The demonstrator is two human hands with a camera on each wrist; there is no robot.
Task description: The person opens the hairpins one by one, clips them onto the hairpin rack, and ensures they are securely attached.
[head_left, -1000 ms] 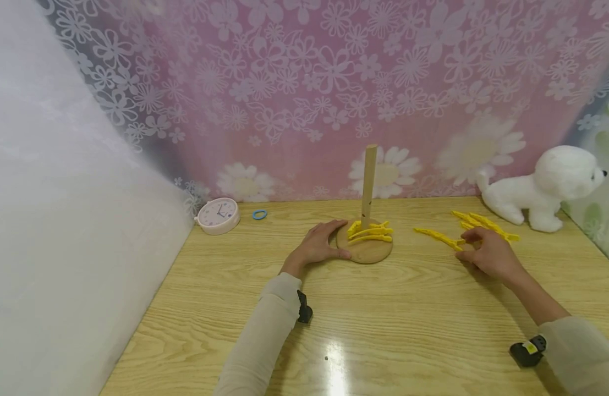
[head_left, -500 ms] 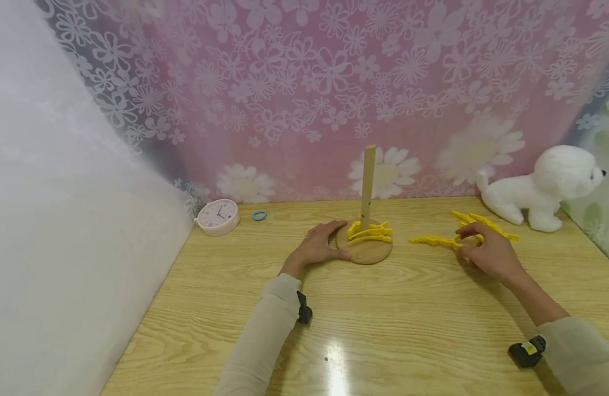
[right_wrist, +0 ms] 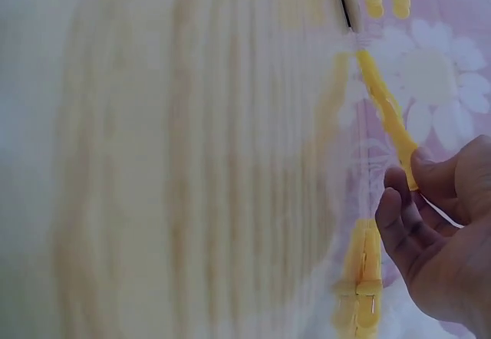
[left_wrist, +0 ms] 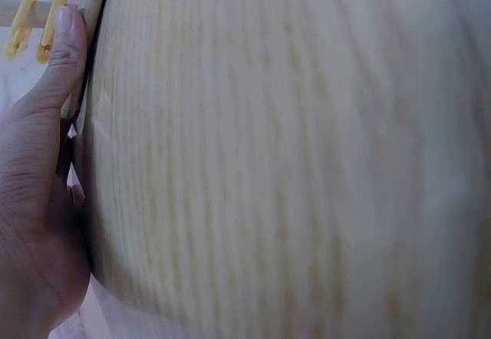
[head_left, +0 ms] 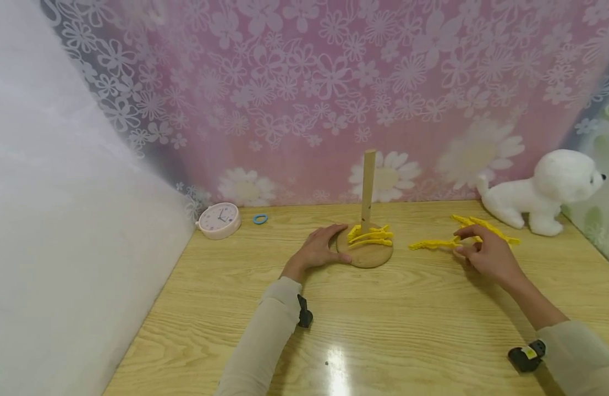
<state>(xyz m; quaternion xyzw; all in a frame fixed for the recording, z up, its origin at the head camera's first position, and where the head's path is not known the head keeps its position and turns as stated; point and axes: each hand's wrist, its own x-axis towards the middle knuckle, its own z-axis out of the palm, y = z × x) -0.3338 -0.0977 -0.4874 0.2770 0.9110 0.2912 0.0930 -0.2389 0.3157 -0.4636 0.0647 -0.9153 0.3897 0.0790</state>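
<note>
A wooden stand (head_left: 368,259) has a round base and an upright post. Several yellow hair clips (head_left: 371,238) lie around the foot of the post, on the base. My left hand (head_left: 316,248) grips the left edge of that base, thumb at the front and fingers behind. To the right, my right hand (head_left: 489,253) pinches another yellow hair clip (right_wrist: 387,113) by its end, between thumb and fingers. The held clip's tip points left, toward the stand, and is raised off the table in the right wrist view. More yellow clips (head_left: 499,232) lie just behind the right hand.
A white plush dog (head_left: 547,192) stands at the back right. At the back left are a pink round clock (head_left: 219,220) and a small blue ring (head_left: 260,219). A flowered curtain (head_left: 304,110) hangs behind the wood-grain table (head_left: 408,324).
The clip in my right hand has turned so that its tip sits lower and the clip lies more level. My left hand has stayed on the base. The head view has shifted slightly.
</note>
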